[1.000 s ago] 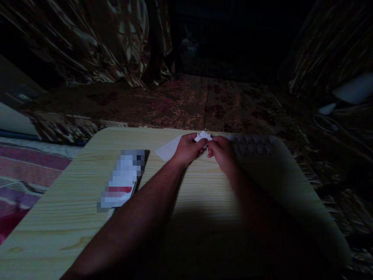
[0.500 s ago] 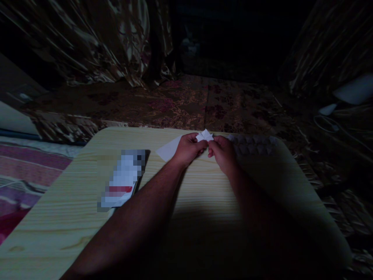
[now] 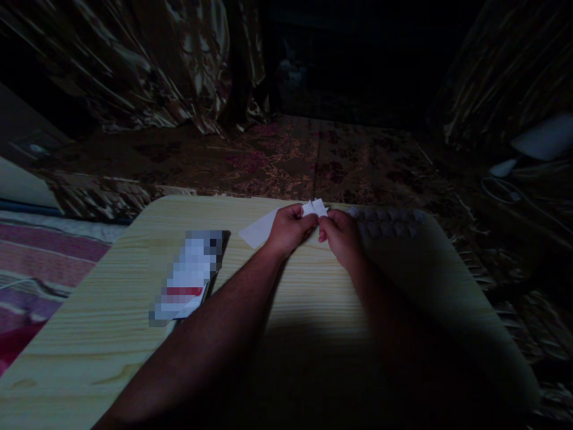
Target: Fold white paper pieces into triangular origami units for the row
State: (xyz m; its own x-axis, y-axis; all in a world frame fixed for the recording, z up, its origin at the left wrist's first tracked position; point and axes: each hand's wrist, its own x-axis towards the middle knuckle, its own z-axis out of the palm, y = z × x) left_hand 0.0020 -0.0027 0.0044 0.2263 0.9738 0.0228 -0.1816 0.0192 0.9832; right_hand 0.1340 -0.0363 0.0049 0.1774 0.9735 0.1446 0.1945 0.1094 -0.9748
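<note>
Both hands meet near the far edge of the wooden table, pinching a small piece of folded white paper with pointed corners and visible creases. My left hand is closed on its left side, thumb toward the middle. On the opposite side, my right hand grips the lower right part with thumb and fingers. Part of the paper is hidden behind the thumbs. A flat white sheet of paper lies on the table, partly covered by my left hand.
Two rows of small folded pale pieces sit in shadow right of my hands. A blurred pale pack lies left of my left forearm on the table. Beyond the far edge is a patterned cloth; a white lamp stands at right.
The folded paper's top point sits slightly lower and its creases look a little different. Both hands keep nearly the same place and grip.
</note>
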